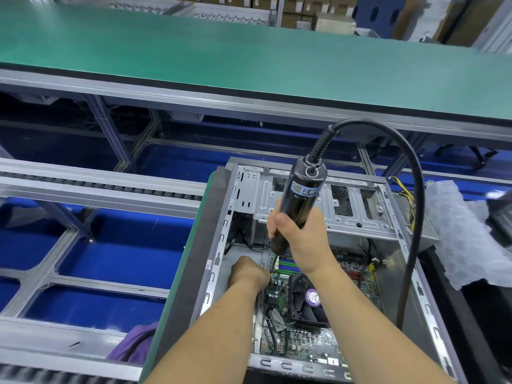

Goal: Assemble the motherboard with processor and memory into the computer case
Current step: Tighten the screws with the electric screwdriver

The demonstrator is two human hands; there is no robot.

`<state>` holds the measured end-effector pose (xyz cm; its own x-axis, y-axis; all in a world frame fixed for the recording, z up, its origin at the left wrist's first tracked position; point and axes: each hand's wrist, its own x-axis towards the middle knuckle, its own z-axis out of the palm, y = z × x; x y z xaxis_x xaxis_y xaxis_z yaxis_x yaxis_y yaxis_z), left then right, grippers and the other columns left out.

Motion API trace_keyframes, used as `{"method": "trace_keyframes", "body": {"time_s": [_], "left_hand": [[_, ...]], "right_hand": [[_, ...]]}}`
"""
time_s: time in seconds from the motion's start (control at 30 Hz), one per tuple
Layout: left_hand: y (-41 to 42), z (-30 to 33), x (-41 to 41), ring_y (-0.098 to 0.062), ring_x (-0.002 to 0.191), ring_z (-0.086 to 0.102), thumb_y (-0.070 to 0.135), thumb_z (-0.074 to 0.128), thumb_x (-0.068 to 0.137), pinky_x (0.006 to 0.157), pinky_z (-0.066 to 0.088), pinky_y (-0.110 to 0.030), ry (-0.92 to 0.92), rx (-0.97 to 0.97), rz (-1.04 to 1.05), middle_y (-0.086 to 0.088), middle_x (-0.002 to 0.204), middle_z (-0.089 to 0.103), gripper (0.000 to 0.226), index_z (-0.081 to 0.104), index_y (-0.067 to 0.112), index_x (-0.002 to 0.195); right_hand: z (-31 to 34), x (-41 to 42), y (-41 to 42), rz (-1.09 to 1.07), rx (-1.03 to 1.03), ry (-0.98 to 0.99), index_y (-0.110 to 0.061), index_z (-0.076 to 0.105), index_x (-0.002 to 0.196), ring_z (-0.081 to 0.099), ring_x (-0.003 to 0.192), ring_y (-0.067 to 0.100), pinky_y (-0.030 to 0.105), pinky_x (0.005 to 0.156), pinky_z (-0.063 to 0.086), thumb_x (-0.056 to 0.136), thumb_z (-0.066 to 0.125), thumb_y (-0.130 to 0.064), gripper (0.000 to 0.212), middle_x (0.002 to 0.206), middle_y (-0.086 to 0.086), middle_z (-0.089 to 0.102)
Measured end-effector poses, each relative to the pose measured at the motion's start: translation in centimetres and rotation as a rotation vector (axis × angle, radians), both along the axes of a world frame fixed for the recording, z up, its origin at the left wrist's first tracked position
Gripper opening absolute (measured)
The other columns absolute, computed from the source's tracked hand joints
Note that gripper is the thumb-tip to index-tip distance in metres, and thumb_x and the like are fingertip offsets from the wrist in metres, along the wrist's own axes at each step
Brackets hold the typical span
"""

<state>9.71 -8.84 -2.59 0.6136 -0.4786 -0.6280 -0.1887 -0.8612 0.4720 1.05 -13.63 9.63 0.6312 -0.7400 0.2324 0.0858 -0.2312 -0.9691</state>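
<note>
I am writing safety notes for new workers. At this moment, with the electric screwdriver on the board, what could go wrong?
1. The left hand has its fingers right by the bit of the electric screwdriver; a slip could hurt them.
2. If the bit slips, it could scratch the motherboard.
3. The screwdriver's thick cable loops down into the case near the fan and might snag.

Head view, steeply downward, close over computer case (327,245).
</note>
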Motion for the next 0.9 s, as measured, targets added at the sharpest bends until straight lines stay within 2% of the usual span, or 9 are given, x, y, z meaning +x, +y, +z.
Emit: {"method": "trace_keyframes", "body": {"time_s": [0.27,0.4,0.67,0.77,0.9], "left_hand": [[0.28,0.1,-0.12,-0.023,0.079,0.055,0.018,0.063,0.09,0.065,0.045,-0.027,0.017,-0.035,-0.001,-0.003,0.077,0.049,0.018,0.046,0.009,0.088],[0.29,0.22,-0.09,-0.024,0.078,0.056,0.018,0.062,0.089,0.066,0.046,-0.027,0.021,-0.028,0.011,-0.003,0.076,0.048,0.02,0.045,0.01,0.084],[0.14,0.48,-0.16,-0.025,0.084,0.057,0.02,0.064,0.09,0.07,0.047,-0.027,0.017,0.002,0.003,-0.007,0.089,0.054,0.02,0.049,0.008,0.092],[0.19,0.52,-0.17,-0.025,0.083,0.057,0.021,0.064,0.091,0.069,0.046,-0.026,0.014,-0.002,0.0,-0.006,0.085,0.053,0.02,0.049,0.008,0.092],[0.19,0.61,-0.21,-0.024,0.082,0.057,0.021,0.064,0.092,0.068,0.045,-0.026,0.019,-0.004,0.009,-0.004,0.08,0.051,0.021,0.047,0.008,0.087]], "right_hand": [[-0.21,0.42,0.68,0.026,-0.077,0.033,0.013,0.052,0.071,0.052,0.063,0.04,0.052,0.063,0.045,0.067,0.063,-0.086,0.1,0.067,0.033,0.051],[-0.43,0.08,0.37,-0.006,-0.051,-0.015,0.009,0.053,0.071,0.054,0.059,0.037,0.053,0.06,0.047,0.07,0.065,-0.083,0.092,0.063,0.027,0.054],[-0.63,-0.57,-0.04,-0.028,0.006,-0.051,0.007,0.054,0.069,0.051,0.057,0.035,0.057,0.058,0.045,0.071,0.069,-0.078,0.087,0.062,0.027,0.052],[-0.64,-0.49,-0.01,-0.019,0.011,-0.049,0.01,0.052,0.07,0.049,0.057,0.042,0.06,0.058,0.044,0.071,0.069,-0.078,0.09,0.062,0.031,0.05],[-0.58,-0.51,-0.09,-0.018,0.011,-0.053,0.008,0.053,0.069,0.049,0.058,0.041,0.06,0.059,0.044,0.072,0.07,-0.077,0.087,0.061,0.03,0.051]]}}
